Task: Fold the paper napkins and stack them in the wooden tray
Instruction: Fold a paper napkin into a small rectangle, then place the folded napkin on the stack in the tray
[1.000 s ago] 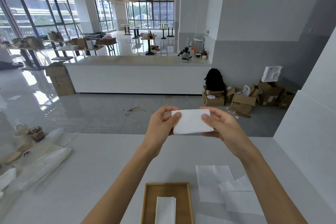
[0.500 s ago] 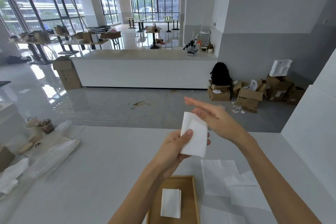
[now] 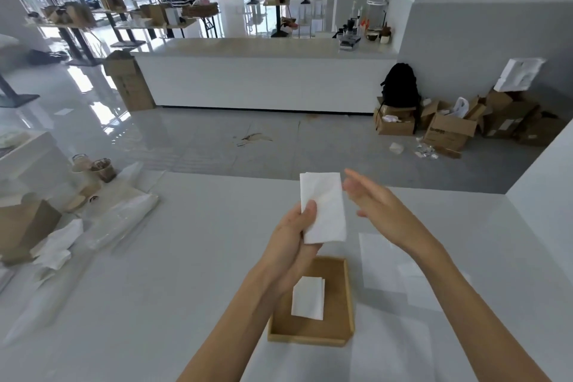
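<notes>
My left hand (image 3: 294, 239) pinches a folded white napkin (image 3: 325, 208) upright above the white table, thumb on its front face. Just right of the napkin is my right hand (image 3: 375, 208), fingers straight and blurred, holding nothing. Below them the wooden tray (image 3: 338, 329) lies on the table with a folded napkin (image 3: 308, 298) inside it. Unfolded white napkins (image 3: 384, 260) lie flat on the table to the right of the tray, partly under my right forearm.
At the table's left edge are clear plastic bags (image 3: 121, 220), a cardboard box (image 3: 24, 226), crumpled tissue (image 3: 55, 248) and cups (image 3: 104, 169). A white wall (image 3: 545, 195) bounds the table on the right. Beyond the far edge the floor drops away.
My right hand let go of the napkin and pulled to the right. My left hand turned the napkin upright. The view tilted down, showing more of the tray.
</notes>
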`<state>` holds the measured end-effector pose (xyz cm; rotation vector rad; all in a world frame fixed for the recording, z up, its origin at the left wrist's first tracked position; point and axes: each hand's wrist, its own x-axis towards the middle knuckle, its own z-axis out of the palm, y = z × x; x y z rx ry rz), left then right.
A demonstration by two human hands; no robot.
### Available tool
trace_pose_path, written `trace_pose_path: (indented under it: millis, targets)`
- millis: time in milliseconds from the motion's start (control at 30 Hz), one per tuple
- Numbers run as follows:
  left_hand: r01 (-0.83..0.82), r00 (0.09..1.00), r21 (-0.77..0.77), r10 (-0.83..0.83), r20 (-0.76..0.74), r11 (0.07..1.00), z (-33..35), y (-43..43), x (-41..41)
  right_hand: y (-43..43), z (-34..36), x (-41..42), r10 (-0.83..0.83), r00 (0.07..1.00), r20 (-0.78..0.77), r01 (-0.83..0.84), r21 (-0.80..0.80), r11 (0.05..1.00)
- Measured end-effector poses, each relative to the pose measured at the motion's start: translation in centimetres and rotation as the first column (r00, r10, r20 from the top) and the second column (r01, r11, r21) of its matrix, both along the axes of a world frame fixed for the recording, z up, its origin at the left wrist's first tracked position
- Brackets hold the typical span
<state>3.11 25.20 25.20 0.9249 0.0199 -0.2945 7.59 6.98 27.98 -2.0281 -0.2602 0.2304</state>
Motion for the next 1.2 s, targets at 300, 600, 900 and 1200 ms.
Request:
trace_pose_path:
  millis: [300,600,900,1200]
  targets:
    - [-0.137,0.990,0.459,0.109,0.086,0.878,-6.0,1.0,4.7,3.8,-10.1,1.5,-0.239,0.971,-0.021,0.235,0.265,0.935]
    - [0.065,0.998,0.869,-0.026,-0.060,0.491,-23.9,2.1,3.6,4.8,-27.9,-1.1,-0.288,0.900,-0.326,0.331,0.083,0.940]
    - [0.314,0.944,0.879,-0.217,-0.249,0.359,-33.4,3.1,3.3,6.1,-36.1,-1.7,-0.195,0.923,-0.331,0.121,-0.231,0.966]
    - [0.318,0.891,0.945,-0.364,-0.272,0.072,-34.7,2.9,3.5,7.0,-38.1,-2.4,-0.234,0.958,-0.164,0.146,-0.425,0.893]
